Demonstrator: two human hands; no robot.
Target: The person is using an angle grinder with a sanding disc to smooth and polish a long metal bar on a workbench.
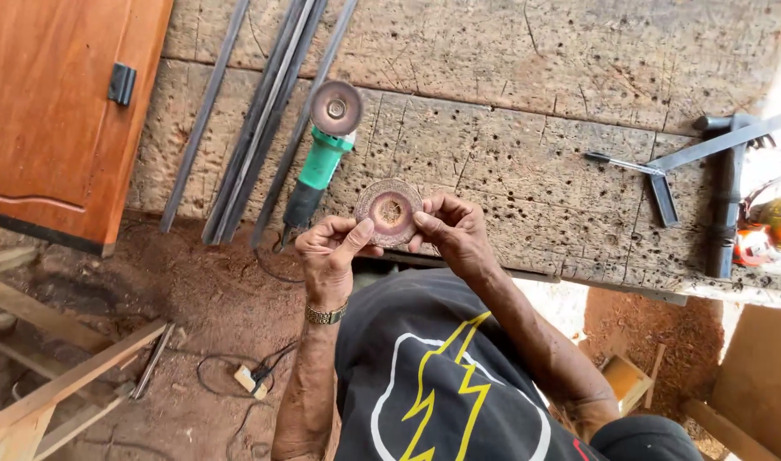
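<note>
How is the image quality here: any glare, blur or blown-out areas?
Head view: the right edge is blown out by sunlight near the clamp; the disc held by left hand and right hand is sharp, evenly lit; the workbench shows mild wide-angle bending.

Metal bars (254, 128), wooden door (57, 111)

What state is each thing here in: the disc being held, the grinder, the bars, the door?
Worn round brown grinding disc: off the tool, pinched at its edges between both hands.
Left hand: fingers gripping the disc.
Right hand: fingers gripping the disc.
Green-bodied angle grinder: lying on the pitted wooden workbench, another disc mounted.
Long grey metal bars: lying side by side.
Orange wooden door: leaning beside the bench.
</note>
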